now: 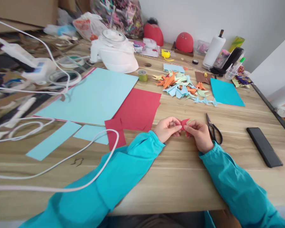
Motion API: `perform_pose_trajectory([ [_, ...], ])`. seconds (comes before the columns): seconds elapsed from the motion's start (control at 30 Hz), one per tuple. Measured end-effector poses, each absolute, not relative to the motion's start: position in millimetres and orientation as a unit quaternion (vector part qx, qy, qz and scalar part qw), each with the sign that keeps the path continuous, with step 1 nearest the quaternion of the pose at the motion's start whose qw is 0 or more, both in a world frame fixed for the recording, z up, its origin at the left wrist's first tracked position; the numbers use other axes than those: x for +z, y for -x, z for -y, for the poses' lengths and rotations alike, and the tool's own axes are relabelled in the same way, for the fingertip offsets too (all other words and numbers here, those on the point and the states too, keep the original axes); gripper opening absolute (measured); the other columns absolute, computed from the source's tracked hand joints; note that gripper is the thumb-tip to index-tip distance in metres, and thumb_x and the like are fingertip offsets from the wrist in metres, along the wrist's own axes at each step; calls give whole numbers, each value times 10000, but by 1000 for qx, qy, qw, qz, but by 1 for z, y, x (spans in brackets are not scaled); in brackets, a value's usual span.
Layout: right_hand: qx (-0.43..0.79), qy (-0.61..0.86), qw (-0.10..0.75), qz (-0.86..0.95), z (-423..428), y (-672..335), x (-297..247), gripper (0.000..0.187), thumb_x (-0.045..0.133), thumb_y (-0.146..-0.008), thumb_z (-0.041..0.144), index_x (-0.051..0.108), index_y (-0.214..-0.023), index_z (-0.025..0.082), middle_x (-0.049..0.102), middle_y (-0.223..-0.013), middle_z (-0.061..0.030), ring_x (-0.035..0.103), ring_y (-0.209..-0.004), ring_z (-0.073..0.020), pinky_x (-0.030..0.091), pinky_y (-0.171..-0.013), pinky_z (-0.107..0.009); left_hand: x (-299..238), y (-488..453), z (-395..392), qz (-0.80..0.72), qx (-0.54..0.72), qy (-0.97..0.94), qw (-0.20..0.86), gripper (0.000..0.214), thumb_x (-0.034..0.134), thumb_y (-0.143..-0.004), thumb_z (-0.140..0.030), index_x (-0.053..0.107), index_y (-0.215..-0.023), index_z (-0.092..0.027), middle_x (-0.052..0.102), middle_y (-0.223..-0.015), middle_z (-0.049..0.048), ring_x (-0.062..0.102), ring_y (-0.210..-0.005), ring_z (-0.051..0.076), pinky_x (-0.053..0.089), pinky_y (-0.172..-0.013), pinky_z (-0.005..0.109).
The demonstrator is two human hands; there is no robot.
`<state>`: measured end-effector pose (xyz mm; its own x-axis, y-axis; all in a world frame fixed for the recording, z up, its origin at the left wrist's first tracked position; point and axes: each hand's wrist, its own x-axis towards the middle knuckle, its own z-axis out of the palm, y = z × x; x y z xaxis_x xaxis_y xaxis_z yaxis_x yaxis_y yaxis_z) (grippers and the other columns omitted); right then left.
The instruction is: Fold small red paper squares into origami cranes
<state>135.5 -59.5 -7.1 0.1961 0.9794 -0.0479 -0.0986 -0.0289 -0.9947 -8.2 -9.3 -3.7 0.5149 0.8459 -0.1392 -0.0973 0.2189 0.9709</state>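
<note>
teal sleeves (pixel 123 171) come in closest, resting on the wood table (pixel 180 180). far to the left a blue strip (pixel 53 140) lies flat, and a white cable (pixel 61 164) loops over the table near it. next comes a big blue sheet (pixel 92 95), with a red sheet (pixel 137 109) right against its right edge. the left hand (pixel 166 128) sits just right of the red sheet, its fingers pinched shut on a small red paper (pixel 184 122). the red paper is held between both hands, low over the table — two of its points stick up. farther back is a pile (pixel 182 87) of folded shapes in orange, blue and green. the right hand (pixel 200 134) holds the other side of the red paper, fingers closed tight on it. black scissors (pixel 213 129) lie just beside the right hand — i cannot tell if they touch. a teal sheet (pixel 225 92) lies farther back, and a black phone (pixel 264 147) lies flat, well apart on the right.
</note>
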Motion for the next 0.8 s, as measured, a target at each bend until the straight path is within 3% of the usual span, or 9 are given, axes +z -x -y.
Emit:
perform_pose_trajectory([
  [0.8, 477, 539, 557, 415, 59, -135, -6, 212, 742, -631, 285, 568, -628, 164, 599, -492, 16, 506, -429, -93, 407, -443, -226, -3, 7, 11, -371, 350, -516, 689, 165, 674, -646, -171, 524, -697, -123, 600, -524, -12, 557, -441, 86, 463, -460, 204],
])
